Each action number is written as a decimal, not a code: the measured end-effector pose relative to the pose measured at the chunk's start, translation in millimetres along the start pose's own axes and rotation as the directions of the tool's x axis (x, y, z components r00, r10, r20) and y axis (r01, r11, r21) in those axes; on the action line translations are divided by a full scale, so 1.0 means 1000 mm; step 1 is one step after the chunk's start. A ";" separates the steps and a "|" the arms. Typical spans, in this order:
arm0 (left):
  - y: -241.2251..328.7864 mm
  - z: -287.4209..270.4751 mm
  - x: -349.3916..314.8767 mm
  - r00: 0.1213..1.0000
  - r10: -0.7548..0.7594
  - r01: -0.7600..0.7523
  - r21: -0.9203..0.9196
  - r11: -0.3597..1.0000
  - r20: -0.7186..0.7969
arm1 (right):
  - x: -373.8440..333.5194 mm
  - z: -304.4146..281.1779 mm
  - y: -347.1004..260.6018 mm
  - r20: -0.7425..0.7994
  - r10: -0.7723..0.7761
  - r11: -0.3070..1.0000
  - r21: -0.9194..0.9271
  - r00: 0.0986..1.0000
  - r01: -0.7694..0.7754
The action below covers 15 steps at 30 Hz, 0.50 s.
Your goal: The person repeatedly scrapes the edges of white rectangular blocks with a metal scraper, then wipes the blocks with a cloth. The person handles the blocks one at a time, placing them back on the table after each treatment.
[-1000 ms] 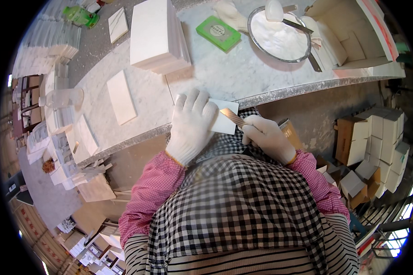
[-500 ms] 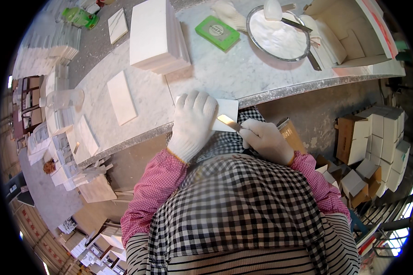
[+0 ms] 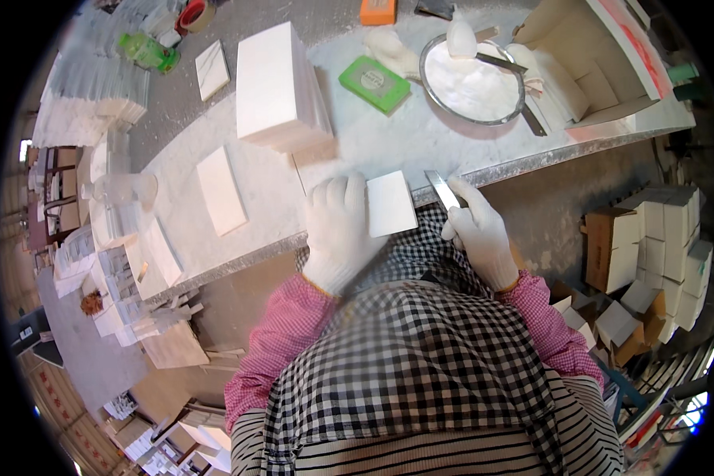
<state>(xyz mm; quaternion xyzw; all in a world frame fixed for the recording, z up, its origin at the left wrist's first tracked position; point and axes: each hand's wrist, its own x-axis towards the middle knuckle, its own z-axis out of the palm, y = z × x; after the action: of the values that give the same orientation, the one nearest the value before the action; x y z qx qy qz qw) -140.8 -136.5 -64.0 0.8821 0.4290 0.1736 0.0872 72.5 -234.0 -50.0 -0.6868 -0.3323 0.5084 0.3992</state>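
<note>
My left hand (image 3: 339, 222), in a white knit glove, is closed on a white tile (image 3: 393, 204) at the table's front edge. Its fingers fold over the tile's left side, and the thumb is hidden. To the right, my gloved right hand (image 3: 480, 230) grips a putty knife (image 3: 442, 189), its flat metal blade pointing up and left, apart from the tile. Most of the knife's handle is hidden in the fist. Beyond the hands stands a stack of white tiles (image 3: 274, 87).
A steel bowl (image 3: 430, 87) of white paste holds a scoop, with a dark-handled blade (image 3: 501, 62) across its rim. Beside it are a green box (image 3: 375, 83) and an open cardboard carton (image 3: 623, 95). A loose tile (image 3: 222, 190) lies left. Cartons (image 3: 609, 254) stand on the floor.
My right hand has moved up and right, lifting the putty knife off the tile; its blade now points more upward. The left hand keeps its hold on the tile, which is turned slightly.
</note>
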 end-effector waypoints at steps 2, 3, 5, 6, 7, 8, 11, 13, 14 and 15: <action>0.006 -0.006 0.002 0.998 -0.055 0.055 0.021 0.998 -0.008 | -0.003 0.002 -0.015 0.013 0.011 0.999 0.047 1.000 -0.012; 0.008 -0.007 0.003 0.997 -0.079 0.079 0.009 0.997 -0.027 | 0.002 0.009 0.003 0.021 -0.129 0.991 0.036 0.991 0.128; 0.016 -0.009 0.005 0.988 -0.149 0.150 0.008 0.989 -0.049 | 0.009 0.016 0.024 0.092 -0.331 0.942 -0.032 0.939 0.335; 0.021 -0.010 0.008 0.979 -0.198 0.199 0.019 0.980 -0.055 | 0.010 0.026 0.019 0.074 -0.464 0.878 -0.097 0.883 0.469; 0.025 -0.012 0.009 0.967 -0.246 0.248 0.028 0.968 -0.061 | 0.007 0.032 0.009 0.076 -0.375 0.927 0.023 0.924 0.374; 0.025 -0.013 0.010 0.964 -0.259 0.261 0.033 0.965 -0.059 | 0.006 0.034 0.003 0.182 -0.188 0.974 0.163 0.965 0.159; 0.025 -0.015 0.010 0.955 -0.290 0.293 0.040 0.955 -0.071 | 0.006 0.043 -0.016 0.175 -0.186 0.969 0.193 0.967 0.152; 0.028 -0.023 0.008 0.950 -0.299 0.303 0.038 0.952 -0.088 | 0.011 0.050 -0.017 0.145 -0.209 0.965 0.189 0.967 0.180; 0.029 -0.023 0.008 0.954 -0.271 0.281 0.071 0.957 -0.131 | 0.012 0.051 -0.019 0.149 -0.212 0.968 0.172 0.966 0.186; 0.028 -0.022 0.005 0.954 -0.246 0.266 0.105 0.958 -0.172 | 0.012 0.052 -0.020 0.158 -0.212 0.970 0.153 0.965 0.188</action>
<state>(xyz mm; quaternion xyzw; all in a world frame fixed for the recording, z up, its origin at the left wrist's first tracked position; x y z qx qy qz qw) -125.5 -149.8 -34.4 0.8063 0.5557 0.2021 0.0187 24.6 -203.1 -46.5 -0.5741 -0.3978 0.5447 0.4643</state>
